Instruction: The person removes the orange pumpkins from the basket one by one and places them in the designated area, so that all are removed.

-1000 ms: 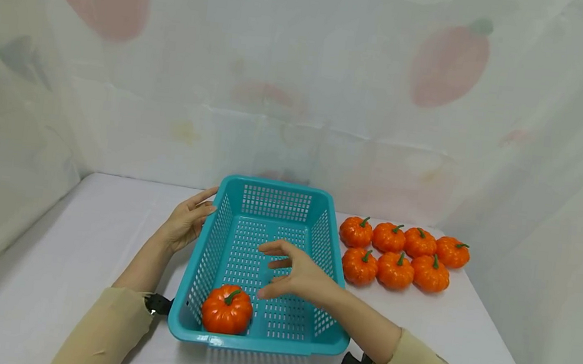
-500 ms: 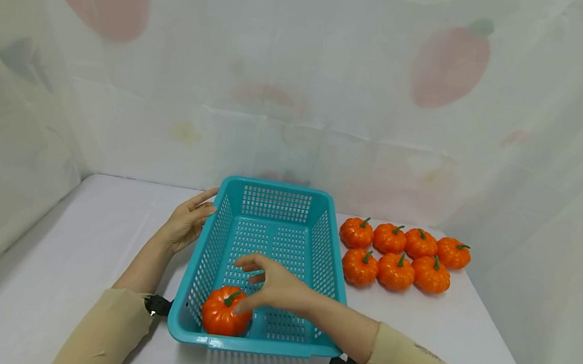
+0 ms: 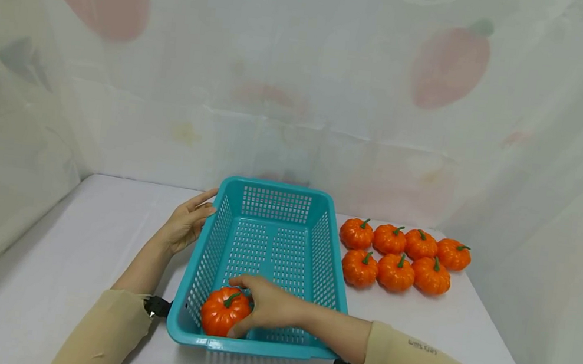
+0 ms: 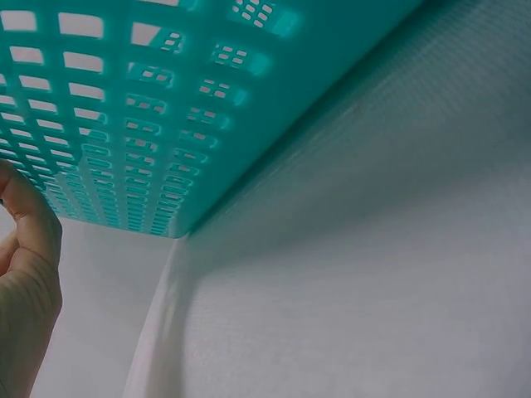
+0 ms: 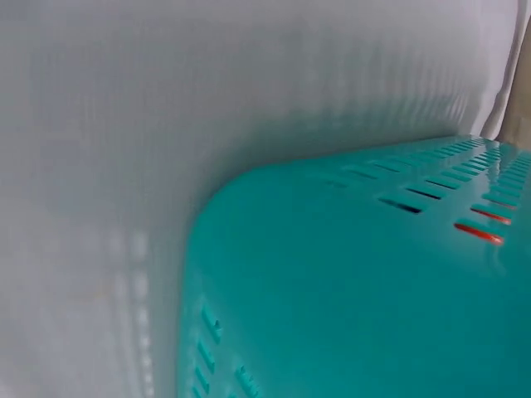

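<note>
A blue-green plastic basket point(image 3: 311, 350) with perforated walls sits in the middle of the table. In its near left corner is a shiny orange pumpkin point(image 3: 221, 311) with a green stem. My right hand point(image 3: 270, 307) reaches into the basket and grips this pumpkin from the right, thumb at its near side and fingers at its far side. On the outside, my left hand point(image 3: 184, 224) rests against the left rim with fingers extended. The left wrist view shows part of that hand beside the holed wall. The right wrist view shows only a basket corner, with the right hand hidden.
Right of the basket, several orange pumpkins point(image 3: 396, 271) stand in two rows on the white-covered table point(image 3: 106, 216). A pale printed curtain point(image 3: 301, 88) hangs behind the table and along both sides.
My right hand has moved down and left inside the basket, and its fingers have come around the pumpkin. The left hand and the basket have hardly moved.
</note>
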Motion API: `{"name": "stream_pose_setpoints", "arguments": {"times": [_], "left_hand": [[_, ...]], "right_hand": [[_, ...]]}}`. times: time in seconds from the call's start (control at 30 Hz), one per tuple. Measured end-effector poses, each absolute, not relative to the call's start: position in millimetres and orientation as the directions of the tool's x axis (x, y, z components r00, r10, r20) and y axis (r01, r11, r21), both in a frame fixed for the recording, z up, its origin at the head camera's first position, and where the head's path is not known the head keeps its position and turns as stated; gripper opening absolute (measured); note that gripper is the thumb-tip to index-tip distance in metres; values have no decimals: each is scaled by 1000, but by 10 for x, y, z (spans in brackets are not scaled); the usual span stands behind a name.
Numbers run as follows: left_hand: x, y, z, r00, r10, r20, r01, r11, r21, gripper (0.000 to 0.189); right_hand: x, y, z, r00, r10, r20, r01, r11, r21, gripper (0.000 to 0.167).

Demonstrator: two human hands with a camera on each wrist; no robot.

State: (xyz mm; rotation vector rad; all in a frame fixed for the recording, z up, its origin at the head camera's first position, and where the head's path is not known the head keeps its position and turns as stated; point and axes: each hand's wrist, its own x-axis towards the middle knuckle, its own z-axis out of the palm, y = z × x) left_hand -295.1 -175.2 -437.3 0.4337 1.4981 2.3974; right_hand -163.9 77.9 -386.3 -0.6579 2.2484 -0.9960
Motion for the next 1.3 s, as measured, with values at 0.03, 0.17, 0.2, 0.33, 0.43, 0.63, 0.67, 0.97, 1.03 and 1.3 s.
{"name": "stream_pose_setpoints", "arguments": {"times": [0.03, 0.17, 0.2, 0.33, 0.43, 0.63, 0.67, 0.97, 1.03, 1.3], "left_hand": [[-2947, -1751, -4369, -915, 389, 104, -77, -423, 903, 63], [-2939, -1751, -4358, -915, 392, 101, -81, -422, 903, 63], [-2937, -1751, -4356, -915, 391, 100, -83, -422, 903, 63], [-2931, -1752, -4349, -916, 390, 96, -85, -421, 903, 63], [-2929, -1754, -4347, -918, 386, 97, -81, -421, 903, 64], [-2931, -1749, -4344, -915, 389, 107, -73, -419, 905, 63], [-2932, -1748, -4343, -915, 390, 107, -72, -418, 905, 63], [-2931, -1742, -4324, -914, 392, 108, -77, -427, 901, 64], [-2931, -1744, -4323, -914, 392, 109, -74, -424, 903, 64], [-2951, -1758, -4358, -910, 400, 106, -75, -411, 909, 62]], "right_hand": [[-1634, 777, -3863, -700, -644, -308, -221, 605, -765, 82], [-1626, 774, -3868, -679, -670, -302, -283, 618, -733, 83], [-1624, 774, -3867, -676, -671, -306, -286, 621, -729, 82], [-1624, 776, -3870, -675, -666, -319, -280, 630, -724, 75], [-1626, 773, -3877, -682, -663, -310, -290, 634, -717, 71], [-1625, 770, -3872, -699, -665, -263, -364, 648, -669, 73], [-1626, 775, -3869, -705, -661, -259, -368, 652, -663, 74], [-1686, 815, -3850, -766, -608, -210, -383, 694, -610, 77], [-1705, 824, -3854, -774, -601, -196, -383, 693, -611, 77], [-1761, 893, -3823, -816, -557, -153, -323, 660, -678, 76]]}}
